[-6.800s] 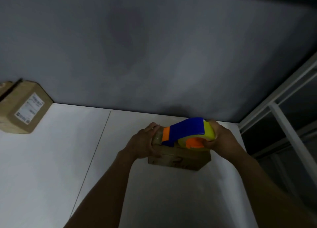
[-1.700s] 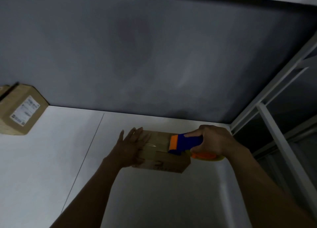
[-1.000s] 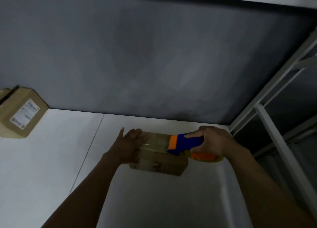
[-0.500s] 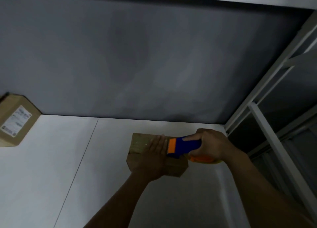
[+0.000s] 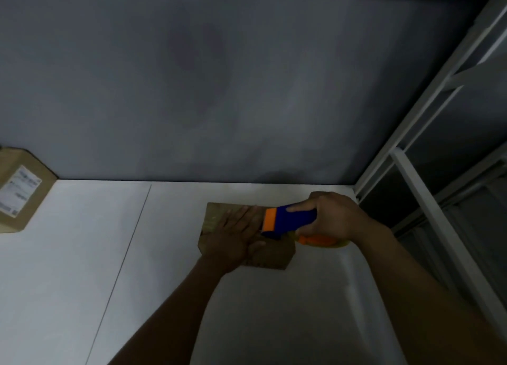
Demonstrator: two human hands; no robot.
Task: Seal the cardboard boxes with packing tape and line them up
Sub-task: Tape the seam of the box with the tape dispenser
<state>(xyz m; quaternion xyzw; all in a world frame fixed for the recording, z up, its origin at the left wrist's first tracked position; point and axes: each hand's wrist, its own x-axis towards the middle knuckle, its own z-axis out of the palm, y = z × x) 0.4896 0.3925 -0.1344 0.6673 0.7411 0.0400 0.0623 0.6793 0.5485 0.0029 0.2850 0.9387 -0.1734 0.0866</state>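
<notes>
Since a second ago the left hand [image 5: 234, 237] had moved from the left end of the box [image 5: 274, 257] onto its top, lying flat with straight fingers. That box sat on the white worktop [image 5: 82, 255] near the far right corner, its long axis running left to right. Gripped in the right hand [image 5: 334, 216], the blue and orange tape dispenser [image 5: 290, 220] pointed left along the box. A labelled box [image 5: 19, 191] stood far left against the grey wall [image 5: 247, 90]; a white shelf frame [image 5: 411, 172] rose at right.

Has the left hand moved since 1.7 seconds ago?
Yes. The left hand went rightward, away from the table seam, from the left end of the box onto its top.
</notes>
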